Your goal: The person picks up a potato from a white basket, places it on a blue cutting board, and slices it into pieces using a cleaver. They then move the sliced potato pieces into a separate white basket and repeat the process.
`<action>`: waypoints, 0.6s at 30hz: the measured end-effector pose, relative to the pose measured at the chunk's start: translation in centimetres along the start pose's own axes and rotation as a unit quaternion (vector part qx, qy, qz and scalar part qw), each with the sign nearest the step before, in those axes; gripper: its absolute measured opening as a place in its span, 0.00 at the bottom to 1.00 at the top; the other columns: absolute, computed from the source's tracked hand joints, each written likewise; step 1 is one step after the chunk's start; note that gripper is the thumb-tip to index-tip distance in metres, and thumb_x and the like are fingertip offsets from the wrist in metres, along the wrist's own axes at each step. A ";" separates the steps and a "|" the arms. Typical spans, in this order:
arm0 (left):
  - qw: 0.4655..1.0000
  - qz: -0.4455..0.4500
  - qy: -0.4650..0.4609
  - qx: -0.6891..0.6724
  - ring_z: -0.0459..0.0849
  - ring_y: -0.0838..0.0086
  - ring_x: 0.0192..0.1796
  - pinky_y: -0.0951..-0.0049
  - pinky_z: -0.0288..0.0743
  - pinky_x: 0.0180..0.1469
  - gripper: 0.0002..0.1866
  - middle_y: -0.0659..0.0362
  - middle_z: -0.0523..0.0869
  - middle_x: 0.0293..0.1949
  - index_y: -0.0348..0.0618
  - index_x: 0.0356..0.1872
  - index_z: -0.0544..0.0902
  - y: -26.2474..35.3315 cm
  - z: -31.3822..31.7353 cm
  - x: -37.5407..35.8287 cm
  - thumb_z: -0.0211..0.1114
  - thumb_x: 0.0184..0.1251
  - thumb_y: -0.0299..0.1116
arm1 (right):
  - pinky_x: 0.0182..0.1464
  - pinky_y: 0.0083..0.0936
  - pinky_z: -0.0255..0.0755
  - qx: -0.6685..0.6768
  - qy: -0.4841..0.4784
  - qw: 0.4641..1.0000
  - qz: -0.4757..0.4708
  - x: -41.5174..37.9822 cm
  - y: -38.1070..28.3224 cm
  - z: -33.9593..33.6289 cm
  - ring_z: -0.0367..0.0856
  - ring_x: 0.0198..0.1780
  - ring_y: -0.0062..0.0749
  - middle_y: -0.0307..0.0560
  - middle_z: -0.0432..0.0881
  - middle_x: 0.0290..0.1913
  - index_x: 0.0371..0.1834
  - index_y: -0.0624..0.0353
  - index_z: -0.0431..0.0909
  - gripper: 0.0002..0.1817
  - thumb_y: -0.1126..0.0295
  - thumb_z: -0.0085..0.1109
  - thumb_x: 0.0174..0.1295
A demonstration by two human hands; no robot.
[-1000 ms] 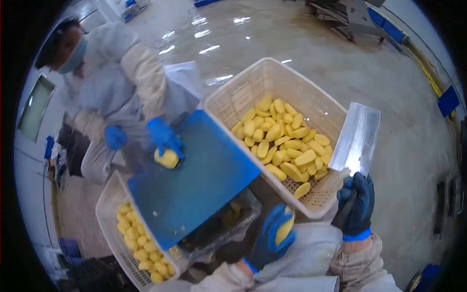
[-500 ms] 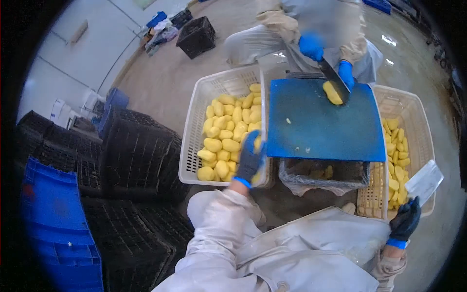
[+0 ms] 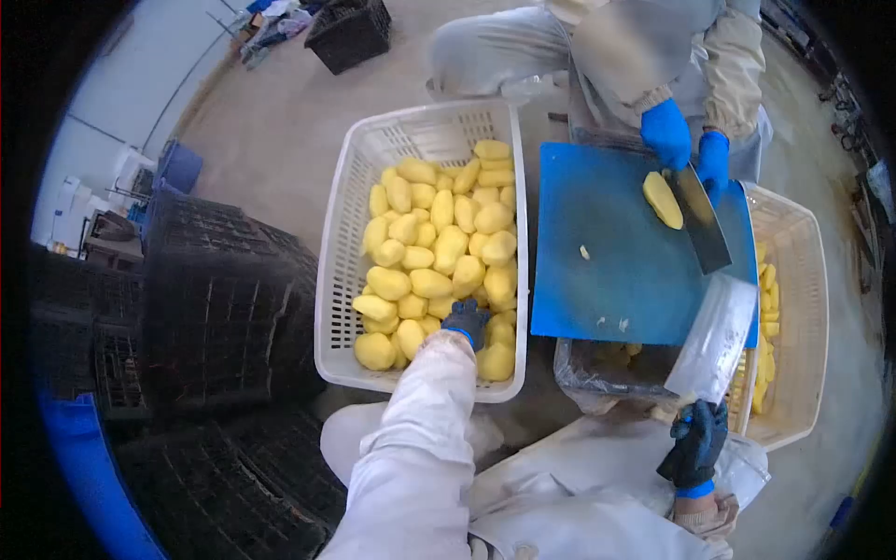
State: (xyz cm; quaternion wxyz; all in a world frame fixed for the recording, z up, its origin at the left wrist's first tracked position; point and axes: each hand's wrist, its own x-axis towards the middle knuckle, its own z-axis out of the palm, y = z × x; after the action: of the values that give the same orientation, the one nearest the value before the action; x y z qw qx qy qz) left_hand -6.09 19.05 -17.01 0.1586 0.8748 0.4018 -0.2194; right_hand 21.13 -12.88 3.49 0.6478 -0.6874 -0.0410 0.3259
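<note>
My left hand (image 3: 466,323), in a dark glove with a blue cuff, reaches into the white basket (image 3: 329,308) on the left. Its fingers are slightly apart and point down among the peeled yellow potatoes (image 3: 431,283); their tips are hidden. My right hand (image 3: 697,442), gloved in the same way, is closed around the handle of a cleaver (image 3: 715,338). The broad blade points up and overlaps the near right corner of the blue cutting board (image 3: 597,271).
Across the board a person's blue-gloved hands (image 3: 666,133) hold a dark knife (image 3: 702,219) beside a potato piece (image 3: 663,200). A lined crate (image 3: 597,373) sits under the board. A second white basket (image 3: 805,280) holds cut potatoes. Black crates (image 3: 224,308) are stacked left.
My left hand has gone down from the basket's right rim into the potatoes. My right hand has brought the cleaver leftward to the board. The other person's knife has moved off the potato.
</note>
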 end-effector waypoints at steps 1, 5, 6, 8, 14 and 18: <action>1.000 0.000 -0.004 -0.002 0.69 0.55 0.57 0.56 0.68 0.57 0.35 0.49 0.72 0.54 0.52 0.56 0.70 -0.9 1.3 0.0 0.71 0.40 0.38 | 0.20 0.16 0.65 -0.009 -0.006 1.000 0.008 -0.2 -0.1 0.5 0.69 0.19 0.21 0.39 0.71 0.24 0.39 0.59 0.69 0.07 0.70 0.53 0.60; 0.776 -0.103 -0.110 -0.613 0.74 0.58 0.53 0.60 0.71 0.54 0.28 0.52 0.80 0.40 0.45 0.43 0.78 -3.9 0.4 -1.1 0.75 0.34 0.33 | 0.19 0.16 0.65 0.013 -0.008 1.000 0.024 -1.2 0.1 1.6 0.69 0.19 0.21 0.40 0.72 0.24 0.41 0.59 0.69 0.09 0.72 0.54 0.59; 0.747 -0.039 -0.134 -0.650 0.75 0.62 0.50 0.60 0.73 0.48 0.26 0.54 0.78 0.43 0.46 0.47 0.75 -4.2 -0.9 -2.4 0.71 0.40 0.30 | 0.19 0.16 0.65 -0.002 -0.030 0.999 0.026 -1.3 0.4 1.5 0.69 0.19 0.21 0.40 0.73 0.24 0.42 0.59 0.69 0.09 0.72 0.54 0.59; 0.744 0.046 -0.169 -0.645 0.76 0.62 0.48 0.57 0.75 0.45 0.28 0.57 0.76 0.47 0.47 0.54 0.70 -5.1 -1.1 -3.9 0.67 0.47 0.29 | 0.19 0.16 0.66 -0.011 -0.054 0.997 0.055 -1.8 0.9 1.4 0.70 0.19 0.21 0.40 0.73 0.24 0.42 0.59 0.69 0.10 0.73 0.54 0.59; 0.896 -0.020 -0.053 -0.440 0.77 0.63 0.46 0.61 0.73 0.48 0.25 0.54 0.78 0.45 0.44 0.48 0.74 -4.1 3.9 -2.8 0.69 0.45 0.36 | 0.18 0.16 0.68 -0.028 -0.117 0.991 0.052 -1.6 2.4 0.0 0.72 0.21 0.21 0.41 0.75 0.26 0.42 0.58 0.69 0.09 0.75 0.54 0.58; 0.755 -0.114 0.192 -0.617 0.78 0.66 0.43 0.70 0.74 0.47 0.25 0.52 0.79 0.43 0.38 0.47 0.73 1.0 -3.4 -4.9 0.68 0.47 0.34 | 0.18 0.17 0.69 -0.053 -0.152 0.985 0.067 -2.5 1.4 -0.9 0.73 0.23 0.22 0.41 0.75 0.27 0.42 0.60 0.69 0.09 0.75 0.54 0.58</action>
State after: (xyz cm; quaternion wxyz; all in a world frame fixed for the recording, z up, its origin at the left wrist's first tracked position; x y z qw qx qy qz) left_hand -7.29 16.84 -11.53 0.5569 0.5588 0.5690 0.2320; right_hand 19.08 -15.13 3.12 0.5731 -0.6645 -0.1100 0.4667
